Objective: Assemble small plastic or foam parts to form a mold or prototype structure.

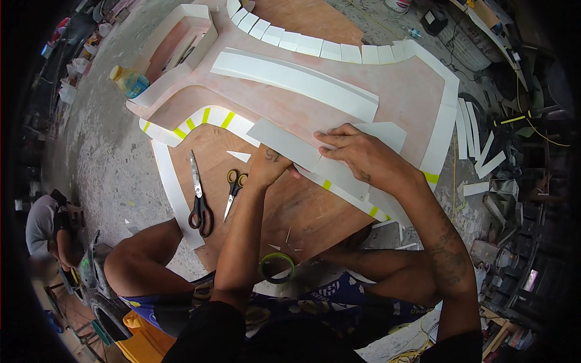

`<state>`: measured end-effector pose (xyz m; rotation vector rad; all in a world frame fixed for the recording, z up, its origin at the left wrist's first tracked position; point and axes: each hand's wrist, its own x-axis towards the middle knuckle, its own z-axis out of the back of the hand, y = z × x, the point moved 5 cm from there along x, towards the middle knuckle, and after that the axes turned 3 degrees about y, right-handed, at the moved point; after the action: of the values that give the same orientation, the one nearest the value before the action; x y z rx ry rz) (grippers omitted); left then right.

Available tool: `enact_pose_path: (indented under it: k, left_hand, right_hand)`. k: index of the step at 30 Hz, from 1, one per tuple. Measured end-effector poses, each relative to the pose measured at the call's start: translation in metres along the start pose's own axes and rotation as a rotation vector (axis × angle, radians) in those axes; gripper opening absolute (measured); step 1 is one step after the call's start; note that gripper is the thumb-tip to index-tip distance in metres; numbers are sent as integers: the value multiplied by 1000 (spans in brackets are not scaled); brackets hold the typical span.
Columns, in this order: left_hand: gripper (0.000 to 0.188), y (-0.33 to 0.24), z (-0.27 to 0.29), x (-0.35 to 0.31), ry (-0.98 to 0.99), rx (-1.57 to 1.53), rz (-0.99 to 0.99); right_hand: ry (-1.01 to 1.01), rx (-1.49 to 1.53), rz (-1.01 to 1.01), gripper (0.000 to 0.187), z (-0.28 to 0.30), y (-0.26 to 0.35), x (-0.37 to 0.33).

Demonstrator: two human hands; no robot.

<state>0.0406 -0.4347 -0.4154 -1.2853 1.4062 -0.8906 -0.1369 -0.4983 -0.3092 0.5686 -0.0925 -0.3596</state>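
"Head view: where did we find the white strip [281, 144]?"

"Along the near edge of the pink panel [411, 91]. We saw the right hand [357, 154] lying over it, fingers slightly apart, probably to steady it."

"And the left hand [270, 166]?"

"Below the panel's near edge, perhaps supporting the strip. Its fingertips were mostly hidden, so we couldn't tell if they were clamped. The strip lay under the right fingers."

"Farther out?"

"Nearer us than the panel, we saw two scissors [198, 206] and a green tape roll [276, 255], presumably placed within reach."

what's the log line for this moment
left hand: partly under white strip; right hand: laid over strip; nearby: large scissors, green tape roll
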Motion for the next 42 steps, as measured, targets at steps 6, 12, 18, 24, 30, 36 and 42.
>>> enact_pose_path:
  k: [6,12,18,24,30,36,42]
  left_hand:
    - [25,-3,-1,-1,-7,45,10]
    - [27,0,7,-1,-6,8,-49]
    - [26,-2,8,1,-21,21,-36]
    - [26,-15,19,1,0,55,-57]
    - [26,-20,23,2,-72,27,-13]
    - [13,-20,37,9,69,81,-44]
    - [13,-31,45,12,129,103,-102]
  right_hand:
    - [-15,-52,60,46,-4,-1,-2]
    - [-6,8,13,42,-3,0,-1]
    - [3,-25,12,43,-3,0,-1]
    - [7,-19,11,43,-2,2,-1]
    - [2,-17,13,40,-2,0,0]
    - [-1,43,10,39,0,0,1]
    - [-1,104,38,39,5,0,1]
